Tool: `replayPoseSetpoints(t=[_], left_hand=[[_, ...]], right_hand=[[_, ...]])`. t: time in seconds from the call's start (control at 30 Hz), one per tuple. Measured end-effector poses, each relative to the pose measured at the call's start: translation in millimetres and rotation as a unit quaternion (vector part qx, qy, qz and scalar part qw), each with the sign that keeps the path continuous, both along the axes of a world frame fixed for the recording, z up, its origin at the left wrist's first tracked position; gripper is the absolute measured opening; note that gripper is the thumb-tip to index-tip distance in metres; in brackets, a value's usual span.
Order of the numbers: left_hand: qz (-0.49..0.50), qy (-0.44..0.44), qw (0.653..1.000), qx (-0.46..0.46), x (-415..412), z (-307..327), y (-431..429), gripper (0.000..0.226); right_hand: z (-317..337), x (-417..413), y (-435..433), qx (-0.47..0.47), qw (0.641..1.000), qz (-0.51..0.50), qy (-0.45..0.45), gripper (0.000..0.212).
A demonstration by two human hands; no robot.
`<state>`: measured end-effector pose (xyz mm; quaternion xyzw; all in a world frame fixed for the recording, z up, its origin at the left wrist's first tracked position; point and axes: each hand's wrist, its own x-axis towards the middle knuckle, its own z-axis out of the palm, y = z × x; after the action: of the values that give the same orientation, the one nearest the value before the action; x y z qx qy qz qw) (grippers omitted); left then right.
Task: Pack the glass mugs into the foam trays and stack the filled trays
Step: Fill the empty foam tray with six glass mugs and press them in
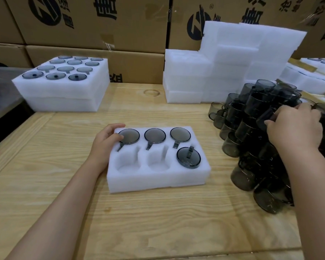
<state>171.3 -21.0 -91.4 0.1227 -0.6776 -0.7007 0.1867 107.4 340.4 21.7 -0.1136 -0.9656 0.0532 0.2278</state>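
Right now, your left hand (105, 139) is gripping the far-left corner of the white 6-pocket foam tray (158, 182), the thumb lying on its top face and the fingers curling over its far edge. The tray is lying in the middle of the pale wooden table (158, 222).

4 smoky grey glass mugs are sitting in it. 3 are filling the far row (155, 135) and 1 is occupying the near-right pocket (188, 157). The near-left and near-middle pockets are standing empty.

Your right hand (295, 126) is reaching into the loose pile of grey glass mugs (251, 132) along the table's right edge. Its fingers and thumb are closing round a single dark mug (265, 114) high in that pile.

At the table's far-left corner, a 2-layer stack of filled foam trays (64, 91) is showing 12 mugs in its top layer. Along the far edge, right of centre, a tall stack of unfilled white foam trays (233, 59) is standing just behind the pile. Brown printed cardboard boxes (101, 25) are rising behind the table.
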Motion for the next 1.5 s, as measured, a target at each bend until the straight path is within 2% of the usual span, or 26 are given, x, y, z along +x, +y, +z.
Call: replayPoseSetpoints(t=[0.13,0.27,0.33,0.4,0.47,0.67,0.77,0.93,1.03,1.13,1.27,1.4,1.5], left_hand=[[-0.012,-0.003,1.0,0.009,2,2,1,0.031],[-0.011,-0.01,1.0,0.013,1,2,0,0.036],[-0.012,-0.009,1.0,0.014,1,2,0,0.036],[-0.012,-0.007,1.0,0.013,1,1,0,0.036],[-0.01,-0.007,1.0,0.009,0,1,0,0.037],[-0.012,0.002,1.0,0.006,-1,1,0,0.038],[-0.013,0.0,1.0,0.003,-1,1,0,0.039],[-0.018,-0.004,1.0,0.001,-2,-2,-2,0.038],[-0.015,-0.004,1.0,0.0,-3,-3,-3,0.036],[-0.014,-0.005,1.0,0.001,-4,-3,-4,0.035],[-0.011,-0.006,1.0,-0.002,-4,-4,-4,0.035],[-0.013,-0.007,1.0,-0.004,-4,-4,-4,0.037],[-0.014,-0.008,1.0,-0.002,-4,-4,-4,0.037]], right_hand=[[2,11,-1,-0.03,0.996,0.063,0.062,0.027],[7,35,-20,-0.088,0.965,0.21,0.132,0.018],[7,47,-37,-0.129,0.945,0.281,0.111,0.013],[3,59,-58,-0.185,0.908,0.368,0.077,0.008],[-6,70,-78,-0.227,0.869,0.44,0.019,0.014],[-26,76,-113,-0.179,0.782,0.583,-0.127,0.015],[-29,73,-118,-0.122,0.763,0.612,-0.168,0.016],[-25,64,-119,-0.072,0.771,0.608,-0.174,0.021],[-28,60,-121,-0.044,0.763,0.62,-0.177,0.018],[-36,59,-118,-0.071,0.753,0.631,-0.176,0.017],[-50,54,-111,-0.14,0.741,0.628,-0.194,0.004],[-50,54,-115,-0.102,0.735,0.634,-0.218,0.015],[-51,53,-116,-0.088,0.734,0.632,-0.234,0.014]])
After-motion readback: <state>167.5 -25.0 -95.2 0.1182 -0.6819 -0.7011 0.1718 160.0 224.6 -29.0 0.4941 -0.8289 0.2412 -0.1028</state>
